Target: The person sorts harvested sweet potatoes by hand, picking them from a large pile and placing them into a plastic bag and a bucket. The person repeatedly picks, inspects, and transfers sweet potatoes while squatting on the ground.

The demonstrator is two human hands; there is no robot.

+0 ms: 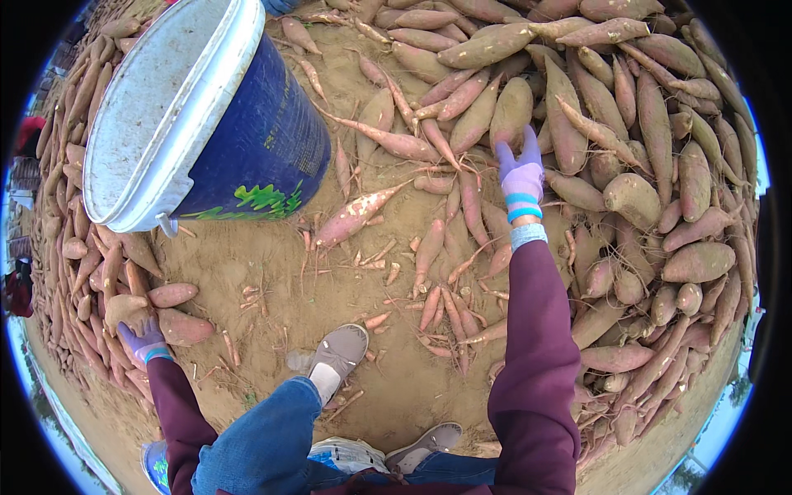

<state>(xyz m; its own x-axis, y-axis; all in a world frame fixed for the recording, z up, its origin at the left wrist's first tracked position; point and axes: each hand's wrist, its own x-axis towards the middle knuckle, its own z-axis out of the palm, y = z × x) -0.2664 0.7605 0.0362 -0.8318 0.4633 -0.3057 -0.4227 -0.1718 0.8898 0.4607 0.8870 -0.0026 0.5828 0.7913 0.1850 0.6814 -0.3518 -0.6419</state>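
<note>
My left hand (143, 340), in a purple glove, is at the edge of the left heap, against a rounded tan sweet potato (125, 309). Its fingers are partly lost against the heap, so its grip is unclear. Two reddish sweet potatoes (184, 327) lie beside it. My right hand (523, 173), gloved in purple with blue bands at the cuff, reaches out to the right heap (631, 198). Its fingers are spread in a V and touch the lower end of a thick oval sweet potato (513, 110), which rests among others.
A large blue bucket (266, 136) with a white rim stands at upper left, its mouth towards the left. Thin roots and broken pieces (374, 263) litter the sandy ground (247, 272). Between my shoes (339, 352) is a white printed bag (349, 455). Another blue container (154, 467) shows at lower left.
</note>
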